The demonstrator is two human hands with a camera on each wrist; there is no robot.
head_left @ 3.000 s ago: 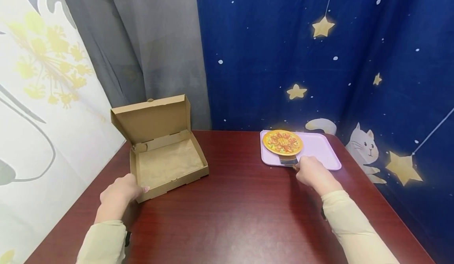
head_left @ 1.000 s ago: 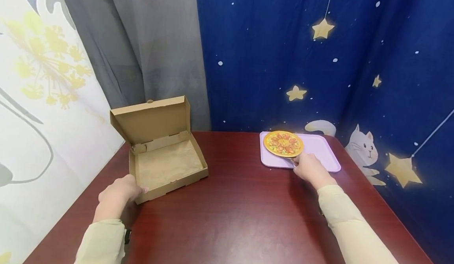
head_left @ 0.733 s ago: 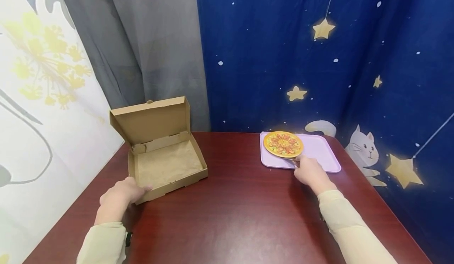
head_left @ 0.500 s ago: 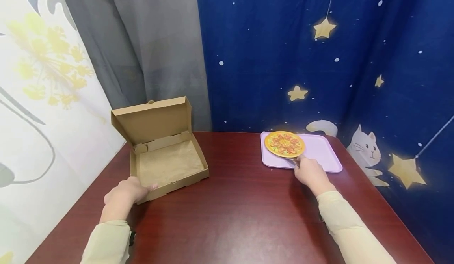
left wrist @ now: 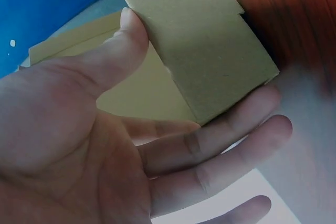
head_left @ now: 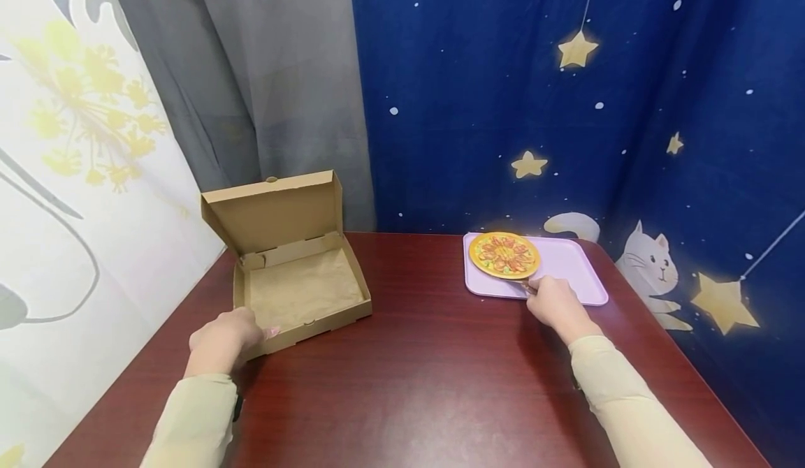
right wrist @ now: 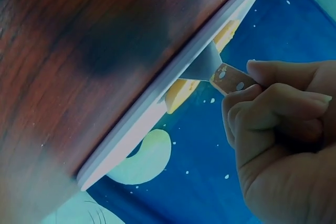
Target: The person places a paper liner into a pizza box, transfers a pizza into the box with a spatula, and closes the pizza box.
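Observation:
On the left of the table, a brown cardboard pizza box [head_left: 339,318] stands with its lid raised. My left hand [head_left: 223,335] holds its front left corner. In the left wrist view, the thumb [left wrist: 131,35] hooks over a wall's top edge while the fingers [left wrist: 236,119] lie along the outside. My right hand [head_left: 556,307] grips the wooden, riveted handle of a spatula [right wrist: 231,78]. Its metal blade goes in below a round toy-like pizza [head_left: 504,255], which hides the blade's front. The pizza lies at the left of a pale purple tray [head_left: 569,269].
The dark red-brown table [head_left: 409,363] reaches between box and tray. Behind it hang a grey curtain [head_left: 302,70] and a blue curtain [head_left: 465,56] with stars. A white patterned cloth [head_left: 119,209] borders the left side. The tray sits near the table's far right corner.
Three seconds ago the spatula's blade showed in front of the pizza; it has since slid beneath it. The left hand has shifted slightly right along the box corner.

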